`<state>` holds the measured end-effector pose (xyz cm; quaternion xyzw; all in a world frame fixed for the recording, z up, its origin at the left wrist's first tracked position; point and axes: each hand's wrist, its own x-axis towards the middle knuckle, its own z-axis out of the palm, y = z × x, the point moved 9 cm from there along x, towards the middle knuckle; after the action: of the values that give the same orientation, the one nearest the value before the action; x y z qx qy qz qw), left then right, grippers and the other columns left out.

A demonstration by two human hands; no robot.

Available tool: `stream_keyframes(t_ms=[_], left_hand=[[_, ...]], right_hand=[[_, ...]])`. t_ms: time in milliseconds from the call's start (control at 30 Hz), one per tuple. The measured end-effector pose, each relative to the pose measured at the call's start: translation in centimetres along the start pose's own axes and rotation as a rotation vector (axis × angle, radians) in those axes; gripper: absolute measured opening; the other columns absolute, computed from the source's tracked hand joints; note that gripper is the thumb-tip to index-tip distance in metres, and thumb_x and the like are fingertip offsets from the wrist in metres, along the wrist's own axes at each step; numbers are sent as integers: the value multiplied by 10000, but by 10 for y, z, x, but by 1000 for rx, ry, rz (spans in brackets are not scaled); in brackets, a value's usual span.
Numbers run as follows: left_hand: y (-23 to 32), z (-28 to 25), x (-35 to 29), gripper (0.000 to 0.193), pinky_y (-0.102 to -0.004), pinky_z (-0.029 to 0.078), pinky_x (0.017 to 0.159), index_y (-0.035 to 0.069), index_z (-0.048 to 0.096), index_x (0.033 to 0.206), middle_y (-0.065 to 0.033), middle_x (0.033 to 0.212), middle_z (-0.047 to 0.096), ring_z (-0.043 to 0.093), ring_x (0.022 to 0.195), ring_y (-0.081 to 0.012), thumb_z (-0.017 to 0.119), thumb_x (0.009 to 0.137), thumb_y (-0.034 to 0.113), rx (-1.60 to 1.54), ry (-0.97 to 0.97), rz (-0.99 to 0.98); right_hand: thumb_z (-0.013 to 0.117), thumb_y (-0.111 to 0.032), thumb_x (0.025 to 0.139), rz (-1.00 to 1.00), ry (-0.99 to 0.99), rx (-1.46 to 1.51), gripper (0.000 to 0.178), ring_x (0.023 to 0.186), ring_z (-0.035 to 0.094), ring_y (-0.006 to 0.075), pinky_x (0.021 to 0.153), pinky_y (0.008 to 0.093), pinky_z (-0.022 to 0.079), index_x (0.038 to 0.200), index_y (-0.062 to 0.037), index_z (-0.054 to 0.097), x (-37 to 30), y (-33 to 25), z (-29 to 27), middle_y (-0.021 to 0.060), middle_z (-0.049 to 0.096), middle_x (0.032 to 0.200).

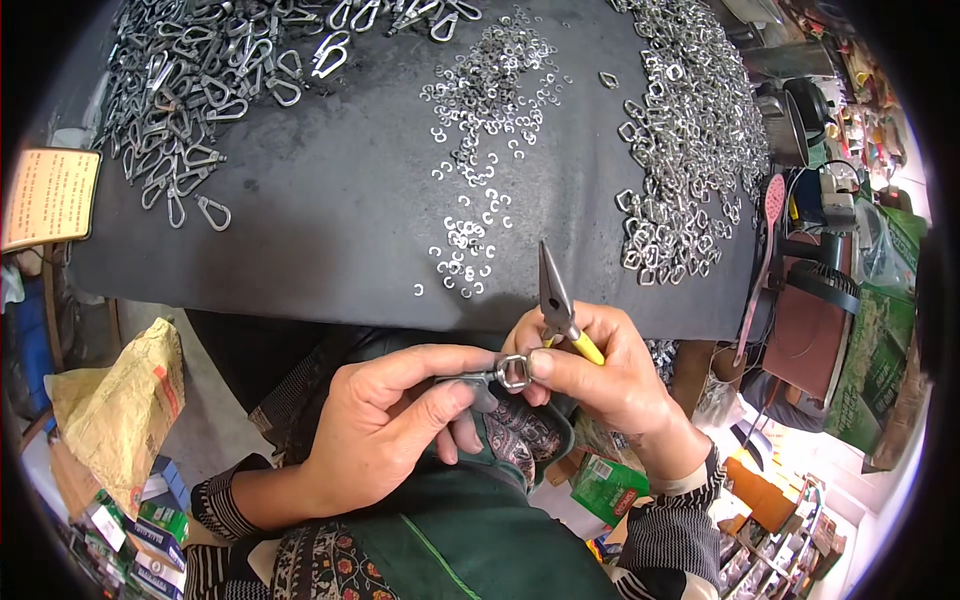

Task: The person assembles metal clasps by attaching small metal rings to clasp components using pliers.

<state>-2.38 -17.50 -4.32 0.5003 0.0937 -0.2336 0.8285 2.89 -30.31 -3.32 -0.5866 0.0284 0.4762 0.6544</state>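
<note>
My left hand [385, 420] pinches a metal snap hook [482, 382] between thumb and fingers, over my lap just in front of the table edge. At the hook's right end is a small D-shaped metal ring [514, 373]; my right thumb and a finger hold its right side. Whether the ring is linked to the hook cannot be made out. Tucked in my right hand [615, 385] are needle-nose pliers [556, 295] with yellow handles, jaws pointing up and away from the ring. My fingers hide part of the handles and of the hook.
On the dark table [330, 220] lie a pile of snap hooks [200, 85] at the left, small C-shaped rings [490, 90] in the middle and D-shaped rings [690, 130] at the right. A pink brush [771, 205] sits by the right edge. A crumpled yellowish bag [125, 410] stands at lower left.
</note>
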Motion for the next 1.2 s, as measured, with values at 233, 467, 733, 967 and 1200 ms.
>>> stream_keyframes(t_ms=[233, 467, 733, 967, 1200], left_hand=[[-14, -2, -6, 244, -210, 518, 569, -30, 616, 1214, -59, 892, 677, 634, 697, -77, 542, 1000, 60, -98, -6, -120], [-23, -2, -18, 221, -179, 473, 561, -9, 612, 1166, -19, 855, 645, 621, 689, -48, 583, 990, 121, -11, -112, -249], [-19, -2, -19, 204, -186, 471, 562, -18, 591, 1157, -71, 867, 680, 636, 684, -65, 564, 994, 101, -31, -149, -231], [-7, -12, -16, 205, -179, 479, 622, -17, 631, 1150, -36, 926, 649, 598, 720, -39, 614, 964, 69, -58, -75, -183], [10, -26, -2, 196, -192, 371, 545, -33, 661, 1110, -34, 932, 614, 490, 655, -42, 640, 931, 43, -11, 31, -113]], right_hand=[[770, -216, 831, -397, 201, -937, 269, 756, 572, 173, 679, 327, 467, 980, -27, 648, -8, -55, 2, 46, 604, 840], [762, -295, 749, -694, 271, -1822, 320, 875, 540, 267, 769, 404, 413, 978, -101, 651, -1, -93, 17, 75, 560, 934], [765, -269, 742, -632, 214, -1884, 294, 877, 543, 266, 761, 404, 411, 966, -110, 659, 8, -94, 22, 76, 557, 924], [782, -279, 721, -686, 199, -1902, 312, 805, 545, 239, 706, 375, 415, 935, -106, 636, 6, -95, 23, 53, 542, 858], [774, -370, 721, -873, 28, -1675, 321, 681, 546, 199, 581, 330, 400, 868, -108, 662, -11, -106, 36, 32, 548, 778]])
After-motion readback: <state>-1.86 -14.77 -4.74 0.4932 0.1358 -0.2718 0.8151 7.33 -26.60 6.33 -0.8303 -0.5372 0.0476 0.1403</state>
